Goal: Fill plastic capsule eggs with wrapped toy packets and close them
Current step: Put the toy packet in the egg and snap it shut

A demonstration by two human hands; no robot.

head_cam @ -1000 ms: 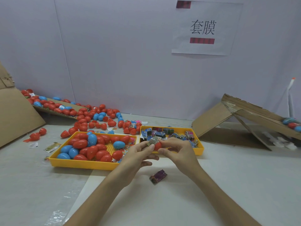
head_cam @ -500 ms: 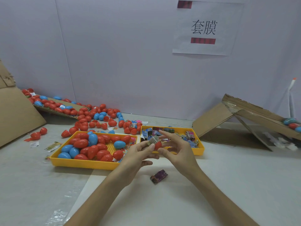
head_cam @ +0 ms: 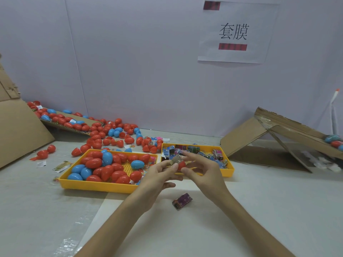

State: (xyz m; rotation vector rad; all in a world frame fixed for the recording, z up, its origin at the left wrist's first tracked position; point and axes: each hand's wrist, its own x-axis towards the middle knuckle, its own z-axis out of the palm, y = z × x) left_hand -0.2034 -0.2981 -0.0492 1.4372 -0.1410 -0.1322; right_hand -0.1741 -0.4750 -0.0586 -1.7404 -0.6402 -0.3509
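Observation:
My left hand point(head_cam: 159, 175) pinches a red egg half point(head_cam: 181, 165) with a wrapped toy packet point(head_cam: 176, 160) sticking out of its top. My right hand point(head_cam: 202, 169) hovers just right of the egg, its fingers loosely spread and its thumb close to the egg. A yellow tray point(head_cam: 96, 184) on the left holds several red and blue eggs. A second yellow tray point(head_cam: 229, 168) behind my hands holds several wrapped packets. One purple packet point(head_cam: 182, 200) lies on the table below my hands.
Many loose red and blue eggs point(head_cam: 104, 134) are scattered behind the trays and along a cardboard ramp point(head_cam: 61, 123) at the left. A folded cardboard ramp point(head_cam: 278, 134) stands at the right with a few eggs on its end. The wall is close behind.
My right hand has let go of the egg and its fingers have spread, drawing slightly right. My left hand keeps the egg half and packet in place.

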